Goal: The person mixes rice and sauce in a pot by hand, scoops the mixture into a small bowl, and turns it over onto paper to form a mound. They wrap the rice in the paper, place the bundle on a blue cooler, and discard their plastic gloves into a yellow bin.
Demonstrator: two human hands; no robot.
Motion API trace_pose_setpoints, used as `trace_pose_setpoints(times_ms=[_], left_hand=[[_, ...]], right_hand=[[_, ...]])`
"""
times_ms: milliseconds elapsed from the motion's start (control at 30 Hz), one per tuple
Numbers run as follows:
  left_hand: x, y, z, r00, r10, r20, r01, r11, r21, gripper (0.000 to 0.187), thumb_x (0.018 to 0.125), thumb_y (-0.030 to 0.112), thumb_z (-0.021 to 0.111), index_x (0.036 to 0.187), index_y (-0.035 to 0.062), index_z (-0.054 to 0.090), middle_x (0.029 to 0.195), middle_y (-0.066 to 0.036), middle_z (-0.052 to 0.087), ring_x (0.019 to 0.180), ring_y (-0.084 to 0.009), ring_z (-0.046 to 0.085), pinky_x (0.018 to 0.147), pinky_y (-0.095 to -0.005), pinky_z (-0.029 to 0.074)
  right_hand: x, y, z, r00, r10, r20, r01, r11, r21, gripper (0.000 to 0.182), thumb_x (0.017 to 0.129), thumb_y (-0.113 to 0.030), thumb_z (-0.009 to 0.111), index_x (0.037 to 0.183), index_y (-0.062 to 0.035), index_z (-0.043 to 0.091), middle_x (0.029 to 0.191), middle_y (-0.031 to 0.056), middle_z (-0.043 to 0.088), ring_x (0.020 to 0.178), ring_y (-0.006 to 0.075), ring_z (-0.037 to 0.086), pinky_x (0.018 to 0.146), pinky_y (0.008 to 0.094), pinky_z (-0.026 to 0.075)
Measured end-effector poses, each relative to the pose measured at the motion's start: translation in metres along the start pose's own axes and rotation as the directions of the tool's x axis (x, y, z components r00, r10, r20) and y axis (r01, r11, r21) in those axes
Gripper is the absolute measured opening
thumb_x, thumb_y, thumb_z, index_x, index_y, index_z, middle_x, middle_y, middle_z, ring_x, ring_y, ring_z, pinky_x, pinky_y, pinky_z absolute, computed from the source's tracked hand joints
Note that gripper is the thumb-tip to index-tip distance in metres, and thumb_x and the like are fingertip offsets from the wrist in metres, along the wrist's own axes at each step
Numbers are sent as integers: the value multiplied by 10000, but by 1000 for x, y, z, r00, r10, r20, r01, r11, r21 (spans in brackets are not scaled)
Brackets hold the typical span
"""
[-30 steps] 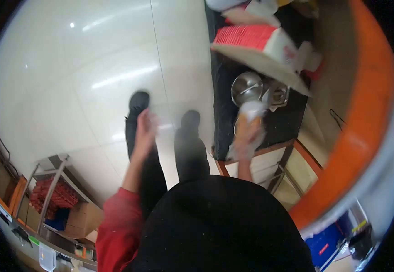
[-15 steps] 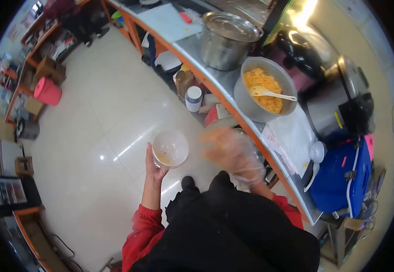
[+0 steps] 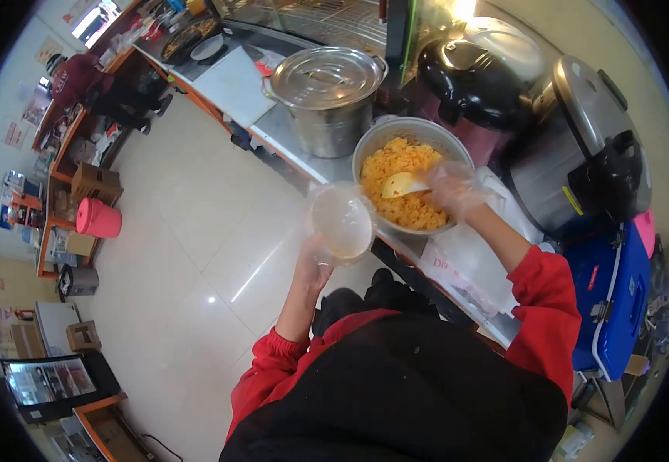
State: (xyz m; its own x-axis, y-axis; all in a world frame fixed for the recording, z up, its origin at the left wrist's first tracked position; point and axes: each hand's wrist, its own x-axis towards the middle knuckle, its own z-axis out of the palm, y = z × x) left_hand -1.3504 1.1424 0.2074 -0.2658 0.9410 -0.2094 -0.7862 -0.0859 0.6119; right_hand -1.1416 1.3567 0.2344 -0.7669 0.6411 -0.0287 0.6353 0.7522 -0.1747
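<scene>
My left hand (image 3: 313, 267) holds a clear plastic container (image 3: 341, 222) tilted up beside the rim of a large metal bowl (image 3: 369, 148). The bowl is full of yellow-orange rice (image 3: 398, 158). My right hand (image 3: 454, 189), in a thin clear plastic glove, grips the handle of a white rice paddle (image 3: 400, 184) whose blade lies in the rice. The container touches or nearly touches the bowl's near rim.
The bowl sits on a steel counter with an orange edge (image 3: 307, 165). A lidded steel stockpot (image 3: 329, 96) stands behind it, a black rice cooker (image 3: 469, 77) and a silver cooker (image 3: 588, 146) to the right. A blue cooler (image 3: 610, 296) sits at right. A pink bucket (image 3: 98, 219) stands on the tiled floor.
The view swung from the floor to the counter. My left hand raised the container to the bowl's rim. My right hand reached into the bowl and took the rice paddle.
</scene>
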Motion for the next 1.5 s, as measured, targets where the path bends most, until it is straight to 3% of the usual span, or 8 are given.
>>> trace_pose_setpoints(times_ms=[167, 333, 600, 900, 1100, 1200, 1300, 1500], left_hand=[[23, -4, 17, 940, 267, -214, -226, 953, 200, 630, 770, 268, 629, 1282, 23, 355, 1181, -95, 504, 1102, -234, 497, 964, -396, 389], [82, 7, 44, 715, 689, 120, -560, 461, 689, 834, 698, 312, 689, 1344, 61, 225, 1324, -91, 320, 1211, -234, 351, 997, -378, 308], [125, -15, 71, 705, 692, 157, -583, 439, 684, 932, 622, 299, 753, 1322, 15, 207, 1292, -131, 278, 1204, -267, 319, 997, -379, 288], [126, -13, 69, 747, 654, 117, -567, 536, 625, 919, 620, 240, 756, 1329, 23, 213, 1294, -141, 298, 1199, -274, 329, 992, -383, 295], [127, 23, 62, 791, 611, 40, -510, 620, 597, 875, 590, 155, 744, 1315, 34, 269, 1292, -121, 329, 1208, -261, 326, 1011, -382, 278], [127, 37, 69, 780, 623, 61, -522, 593, 613, 880, 578, 155, 743, 1311, 36, 271, 1281, -118, 341, 1197, -258, 343, 1004, -377, 292], [124, 36, 83, 808, 582, 91, -521, 635, 570, 873, 579, 158, 739, 1309, 39, 275, 1283, -122, 338, 1191, -257, 351, 996, -373, 306], [130, 6, 91, 880, 440, 179, -445, 628, 638, 845, 608, 142, 725, 1313, 38, 273, 1293, -128, 327, 1197, -259, 345, 993, -378, 310]], right_hand=[[2, 6, -14, 991, -114, -72, 110, 992, -58, 219, 770, -119, 533, 981, -65, 562, 851, 140, 572, 853, 304, 557, 740, 403, 436], [2, 5, -48, 991, 133, -26, -135, 987, -92, 153, 745, -112, 552, 888, -64, 579, 810, 131, 572, 812, 295, 559, 711, 393, 439], [37, -47, -26, 892, 345, 291, -326, 938, -114, 228, 784, -185, 479, 800, -31, 647, 778, 157, 631, 734, 303, 618, 654, 437, 469], [28, 2, 31, 962, -38, 270, -15, 981, 194, 241, 777, -194, 481, 834, -9, 625, 799, 202, 612, 722, 351, 597, 680, 427, 462], [29, -11, -19, 863, 115, 491, -255, 939, 229, 270, 833, -209, 467, 953, -12, 607, 880, 192, 611, 787, 338, 588, 735, 421, 459], [6, 35, 45, 980, -134, 147, 65, 915, 399, 333, 887, -280, 441, 1034, -14, 577, 957, 195, 596, 840, 327, 572, 781, 404, 453], [-4, 44, 28, 936, 88, 342, -306, 684, 662, 365, 910, -312, 421, 1072, -17, 563, 987, 185, 586, 887, 326, 554, 821, 390, 442], [-31, 32, -61, 971, 196, 139, -236, 885, 401, 332, 904, -248, 444, 1096, 6, 538, 955, 162, 595, 921, 293, 551, 821, 372, 444]])
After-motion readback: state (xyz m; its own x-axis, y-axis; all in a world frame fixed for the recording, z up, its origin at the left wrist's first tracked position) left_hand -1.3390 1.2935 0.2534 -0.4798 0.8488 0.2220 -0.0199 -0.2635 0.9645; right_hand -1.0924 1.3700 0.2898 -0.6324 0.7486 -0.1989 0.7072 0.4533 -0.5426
